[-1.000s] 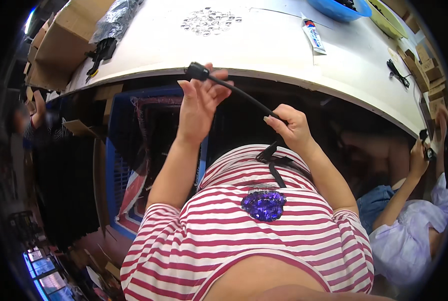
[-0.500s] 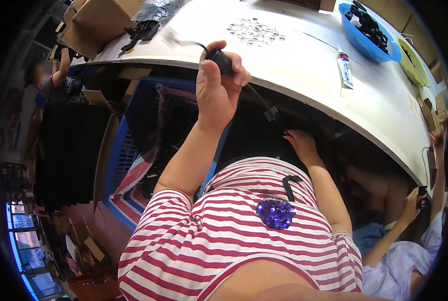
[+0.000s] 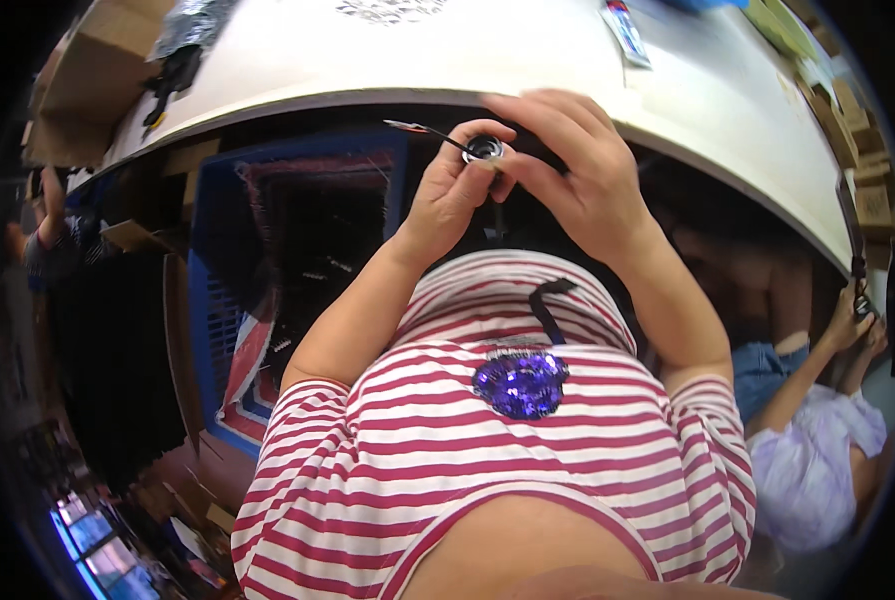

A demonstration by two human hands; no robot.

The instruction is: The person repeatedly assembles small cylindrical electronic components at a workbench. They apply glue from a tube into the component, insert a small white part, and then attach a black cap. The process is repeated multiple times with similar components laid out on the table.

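My left hand is closed around a small round black housing, whose open face shows a pale ring. A thin black cable with a light tip sticks out of it to the left. My right hand is at the housing's right side, its thumb at the rim and its other fingers stretched apart and blurred. I cannot make out anything small between thumb and rim. Below the housing, most of the cord is hidden in shadow.
Ahead is a white table, with clear round discs and a tube on it. A blue crate stands left of my lap. Cardboard boxes sit at far left. A co-worker's hands are at the right.
My left hand has come down and in from the table edge with the housing, whose face now shows. The right hand has left the cord and risen to the housing. The view has shifted.
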